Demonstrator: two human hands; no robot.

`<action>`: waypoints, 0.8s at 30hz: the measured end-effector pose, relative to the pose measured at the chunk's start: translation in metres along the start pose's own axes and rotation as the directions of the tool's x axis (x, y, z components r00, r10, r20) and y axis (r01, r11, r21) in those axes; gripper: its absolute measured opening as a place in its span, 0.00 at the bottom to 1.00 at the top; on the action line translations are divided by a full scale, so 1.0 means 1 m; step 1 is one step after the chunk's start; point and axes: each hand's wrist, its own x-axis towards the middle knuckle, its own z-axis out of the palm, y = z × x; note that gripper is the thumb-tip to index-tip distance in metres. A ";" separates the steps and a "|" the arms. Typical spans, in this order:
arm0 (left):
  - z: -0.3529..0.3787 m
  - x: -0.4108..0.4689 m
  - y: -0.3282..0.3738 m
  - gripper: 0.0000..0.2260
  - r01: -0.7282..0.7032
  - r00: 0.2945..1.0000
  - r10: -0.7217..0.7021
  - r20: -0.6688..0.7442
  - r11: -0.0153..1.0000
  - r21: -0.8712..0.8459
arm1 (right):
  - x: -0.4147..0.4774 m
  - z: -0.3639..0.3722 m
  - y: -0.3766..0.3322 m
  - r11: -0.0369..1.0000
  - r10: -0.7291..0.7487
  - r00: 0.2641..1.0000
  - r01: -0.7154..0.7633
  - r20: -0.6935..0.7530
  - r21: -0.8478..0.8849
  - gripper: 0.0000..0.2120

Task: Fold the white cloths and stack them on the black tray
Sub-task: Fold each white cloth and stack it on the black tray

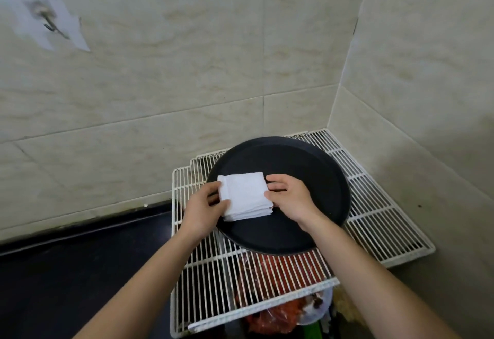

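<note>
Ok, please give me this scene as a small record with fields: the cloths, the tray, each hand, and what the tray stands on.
cloths: white, folded, one stack, over the left part of the tray
tray: black, round, on the racks
left hand: holds the stack's left edge, thumb on top
right hand: holds the stack's right edge
racks: white wire, overlapping, in a tiled corner
under racks: red bag, seen through the wires

Cloths seemingly on tray, atop rack
</note>
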 end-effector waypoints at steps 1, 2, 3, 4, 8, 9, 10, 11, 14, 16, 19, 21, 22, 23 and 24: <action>0.000 -0.002 0.000 0.20 -0.016 1.000 0.016 -0.002 0.999 0.039 | -0.002 0.000 0.004 0.994 -0.066 0.998 0.064 -0.022 -0.083 0.20; 0.001 -0.004 -0.001 0.19 -0.037 0.999 0.038 -0.005 0.996 0.080 | -0.005 0.001 0.008 0.969 -0.154 0.988 0.144 -0.033 -0.202 0.18; 0.002 -0.007 0.000 0.17 -0.067 0.998 0.068 -0.006 0.990 0.124 | -0.007 0.001 0.014 0.917 -0.243 0.970 0.223 -0.021 -0.330 0.17; 0.003 -0.010 0.000 0.15 -0.109 0.994 0.111 -0.005 0.979 0.172 | -0.010 0.002 0.020 0.853 -0.316 0.949 0.290 0.013 -0.433 0.16; 0.002 -0.011 -0.003 0.12 -0.205 0.979 0.201 0.042 0.941 0.270 | -0.018 0.002 0.027 0.777 -0.362 0.929 0.349 0.083 -0.524 0.16; 0.001 -0.011 -0.002 0.12 -0.212 0.977 0.206 0.052 0.935 0.283 | -0.018 0.002 0.025 0.808 -0.345 0.937 0.328 0.058 -0.489 0.15; 0.000 -0.010 -0.003 0.14 -0.217 0.976 0.208 0.062 0.932 0.291 | -0.018 0.002 0.022 0.848 -0.316 0.948 0.295 0.027 -0.439 0.15; -0.001 -0.011 -0.002 0.15 -0.222 0.975 0.209 0.074 0.929 0.297 | -0.018 0.002 0.020 0.883 -0.284 0.959 0.261 -0.002 -0.389 0.14; -0.002 -0.014 0.001 0.14 -0.247 0.969 0.228 0.097 0.917 0.313 | -0.018 0.004 0.018 0.903 -0.233 0.972 0.222 0.015 -0.367 0.16; -0.001 -0.010 0.001 0.13 -0.245 0.968 0.215 0.127 0.911 0.331 | -0.019 0.006 0.022 0.887 -0.225 0.973 0.226 0.050 -0.402 0.18; -0.008 -0.004 0.000 0.14 -0.185 0.973 0.129 0.191 0.932 0.313 | -0.021 0.005 0.021 0.885 -0.232 0.973 0.219 0.021 -0.412 0.20; -0.018 -0.007 0.000 0.16 -0.176 0.973 0.132 0.188 0.954 0.243 | -0.024 0.008 0.015 0.867 -0.285 0.958 0.239 -0.041 -0.438 0.22; -0.025 -0.010 -0.001 0.17 -0.184 0.976 0.151 0.154 0.956 0.228 | -0.026 0.011 0.010 0.853 -0.320 0.945 0.254 -0.072 -0.455 0.23; -0.033 -0.013 -0.001 0.19 -0.203 0.977 0.181 0.114 0.950 0.238 | -0.028 0.015 0.005 0.837 -0.352 0.932 0.269 -0.092 -0.476 0.24; -0.041 -0.017 -0.001 0.20 -0.236 0.972 0.222 0.082 0.931 0.279 | -0.029 0.019 0.000 0.820 -0.375 0.922 0.282 -0.097 -0.498 0.25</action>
